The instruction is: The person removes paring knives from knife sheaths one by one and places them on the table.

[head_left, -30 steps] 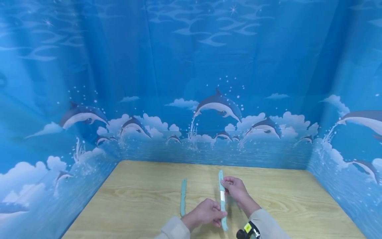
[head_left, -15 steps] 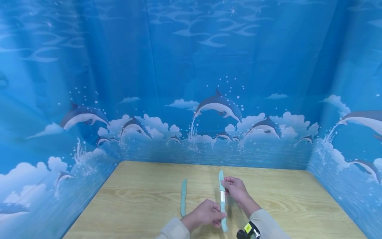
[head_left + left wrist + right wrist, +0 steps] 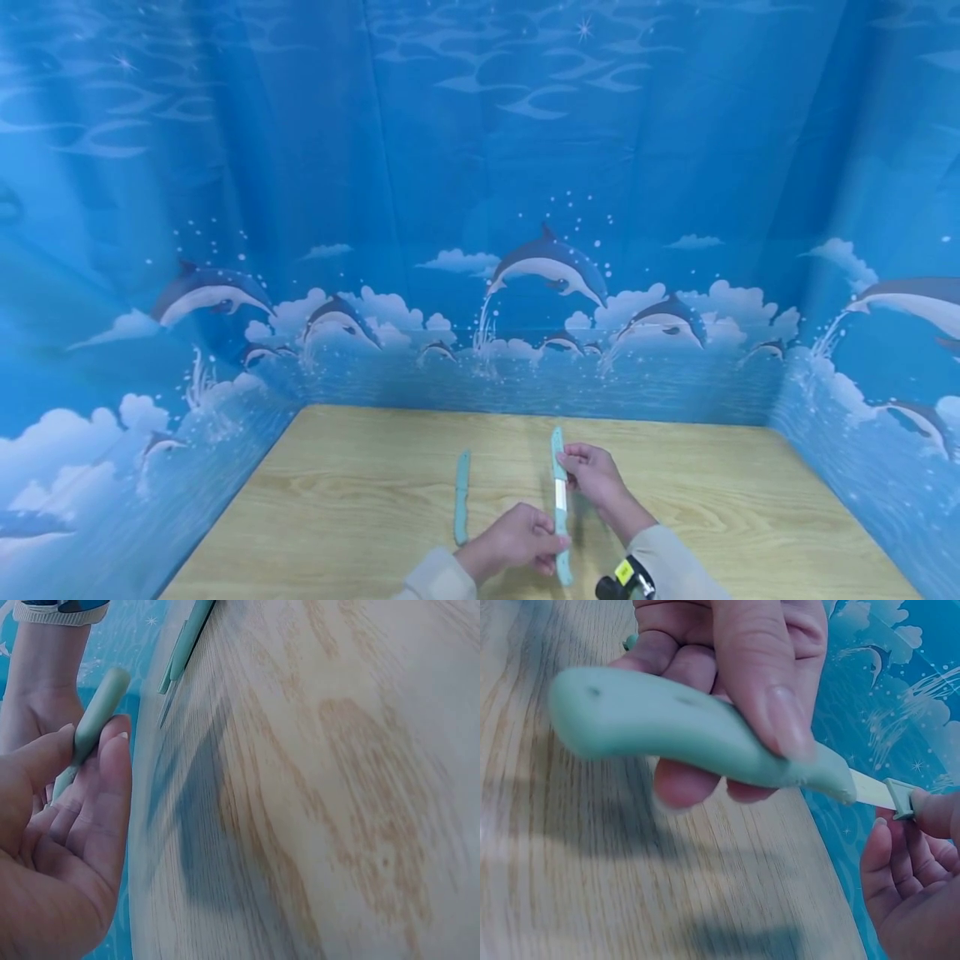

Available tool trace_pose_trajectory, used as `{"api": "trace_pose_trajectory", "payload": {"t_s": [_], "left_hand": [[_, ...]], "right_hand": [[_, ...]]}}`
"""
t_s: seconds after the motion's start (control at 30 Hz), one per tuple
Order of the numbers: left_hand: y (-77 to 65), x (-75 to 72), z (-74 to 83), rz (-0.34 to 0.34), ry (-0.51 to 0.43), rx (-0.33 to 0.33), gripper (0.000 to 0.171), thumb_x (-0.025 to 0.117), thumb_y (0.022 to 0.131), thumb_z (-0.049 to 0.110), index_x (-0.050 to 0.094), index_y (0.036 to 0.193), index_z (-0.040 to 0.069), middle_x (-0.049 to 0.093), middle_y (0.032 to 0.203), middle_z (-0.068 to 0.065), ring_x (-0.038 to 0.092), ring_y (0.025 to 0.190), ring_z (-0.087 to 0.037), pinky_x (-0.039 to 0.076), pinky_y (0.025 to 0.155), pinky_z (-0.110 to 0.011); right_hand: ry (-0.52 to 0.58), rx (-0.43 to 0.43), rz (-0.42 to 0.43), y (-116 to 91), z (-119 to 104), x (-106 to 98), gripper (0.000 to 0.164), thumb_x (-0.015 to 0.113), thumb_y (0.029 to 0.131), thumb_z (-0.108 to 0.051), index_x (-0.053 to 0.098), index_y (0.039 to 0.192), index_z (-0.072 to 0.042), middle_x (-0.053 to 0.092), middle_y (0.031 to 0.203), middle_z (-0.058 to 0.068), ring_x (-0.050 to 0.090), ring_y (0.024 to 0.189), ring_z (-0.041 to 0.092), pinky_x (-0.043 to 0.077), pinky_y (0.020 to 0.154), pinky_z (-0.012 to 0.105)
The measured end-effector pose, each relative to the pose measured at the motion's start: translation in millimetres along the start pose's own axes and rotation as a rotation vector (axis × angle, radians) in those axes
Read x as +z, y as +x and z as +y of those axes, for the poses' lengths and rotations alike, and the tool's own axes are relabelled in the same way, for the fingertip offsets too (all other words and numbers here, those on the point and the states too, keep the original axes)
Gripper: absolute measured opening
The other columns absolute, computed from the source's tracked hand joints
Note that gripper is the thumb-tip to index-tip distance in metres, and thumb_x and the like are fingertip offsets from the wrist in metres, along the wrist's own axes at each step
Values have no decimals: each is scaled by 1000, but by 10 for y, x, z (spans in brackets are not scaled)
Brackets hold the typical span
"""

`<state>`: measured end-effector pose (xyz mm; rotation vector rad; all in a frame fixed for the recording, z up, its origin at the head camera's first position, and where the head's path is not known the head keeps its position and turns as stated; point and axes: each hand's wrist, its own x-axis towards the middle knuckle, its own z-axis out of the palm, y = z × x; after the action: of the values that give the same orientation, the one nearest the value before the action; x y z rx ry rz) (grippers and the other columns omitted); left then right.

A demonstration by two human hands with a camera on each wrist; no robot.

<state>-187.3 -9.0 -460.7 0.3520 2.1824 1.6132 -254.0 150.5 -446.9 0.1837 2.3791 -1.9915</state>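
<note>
A small mint-green knife [image 3: 561, 521] is held upright-looking in the head view, its handle end toward me. My left hand [image 3: 519, 537] pinches the handle [image 3: 682, 727] between thumb and fingers. Farther along, my right hand [image 3: 596, 479] pinches the matching sheath [image 3: 557, 446], which covers the tip end. Between handle and sheath a short stretch of bare pale blade [image 3: 871, 791] shows. In the left wrist view the left hand [image 3: 71, 825] grips the rounded handle [image 3: 101, 712], with the other wrist behind it. The rest of the blade is hidden inside the sheath.
A second mint-green knife [image 3: 461, 498] lies on the wooden table [image 3: 337, 500] left of the hands. A blue dolphin-print curtain [image 3: 450, 167] stands around the table's back and sides. A black device with a yellow label [image 3: 626, 577] is on the right wrist.
The left hand has drawn the handle slightly toward me, and a little more blade shows between handle and sheath. The right hand and the second knife stay about where they were.
</note>
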Motion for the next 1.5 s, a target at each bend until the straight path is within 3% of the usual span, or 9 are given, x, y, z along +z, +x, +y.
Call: {"api": "trace_pose_trajectory", "payload": {"t_s": [1.5], "left_hand": [[-16,22,24,-38,27,-7,15,71,88,12,65,77,5,68,64,-7,64,56,-14,60,56,-28]], "right_hand": [[-9,4,25,8,-9,-81,25,58,97,-11,57,113,8,63,84,7,57,70,14,54,61,23]]}}
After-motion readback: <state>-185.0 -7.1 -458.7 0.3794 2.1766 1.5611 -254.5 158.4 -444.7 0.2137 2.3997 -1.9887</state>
